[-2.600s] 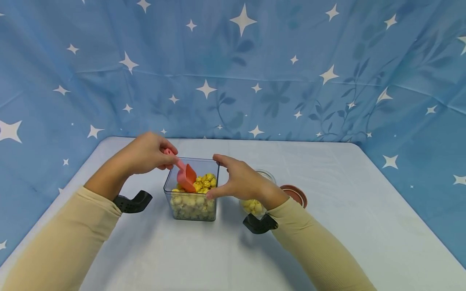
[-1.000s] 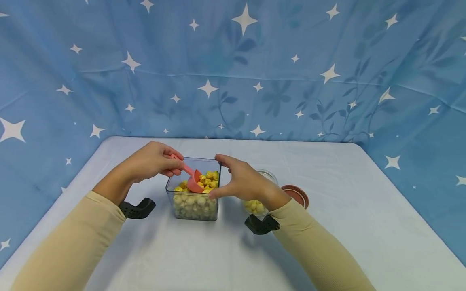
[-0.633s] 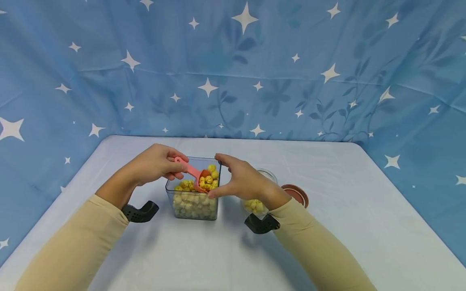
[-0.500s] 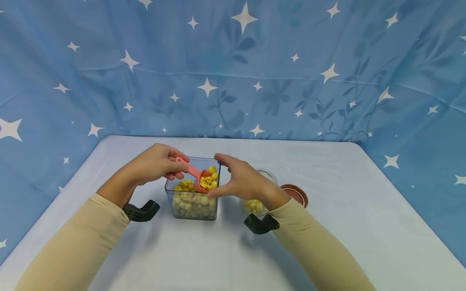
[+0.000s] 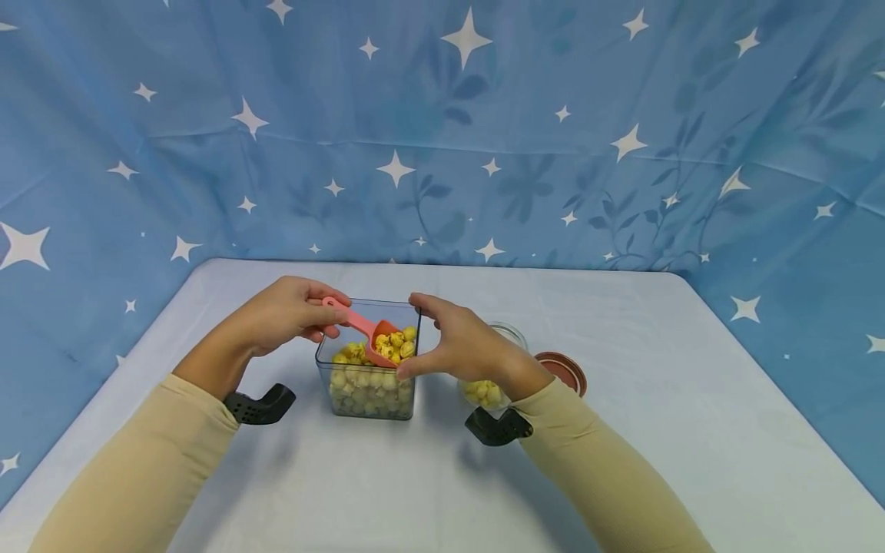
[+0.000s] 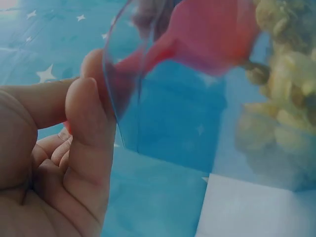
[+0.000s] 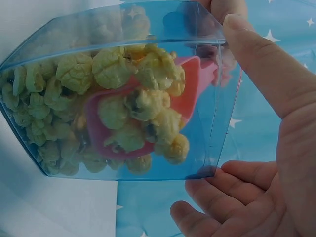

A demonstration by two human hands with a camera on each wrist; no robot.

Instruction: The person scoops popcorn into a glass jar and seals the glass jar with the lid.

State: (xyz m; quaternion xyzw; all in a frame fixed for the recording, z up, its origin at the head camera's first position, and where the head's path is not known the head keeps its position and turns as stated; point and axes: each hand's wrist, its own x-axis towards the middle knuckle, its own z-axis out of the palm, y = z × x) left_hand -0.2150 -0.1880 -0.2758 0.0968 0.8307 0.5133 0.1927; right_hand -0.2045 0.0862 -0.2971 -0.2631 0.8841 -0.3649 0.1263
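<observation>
My left hand (image 5: 286,313) pinches the handle of a pink scoop (image 5: 356,322) at the left rim of a clear rectangular container (image 5: 359,366). Yellow popcorn (image 5: 346,357) fills the container's lower part. Inside it, the scoop's bowl lies tilted among the popcorn with several pieces in it, as the right wrist view shows through the clear wall. My right hand (image 5: 466,342) spans the container's right side and holds it, thumb at the near corner and fingers at the far one. In the left wrist view, thumb and fingers (image 6: 91,113) meet on the handle beside the wall.
Behind my right forearm stands a round clear jar (image 5: 510,332) with some popcorn, partly hidden. Right of it lies a reddish-brown round lid (image 5: 563,370). All rests on a white table (image 5: 657,430), with a blue starry curtain (image 5: 442,115) behind.
My left hand has moved right and slightly nearer. The scoop has gone from steeply tilted without visible popcorn to lying flatter, loaded with pieces. My right hand has stayed on the container.
</observation>
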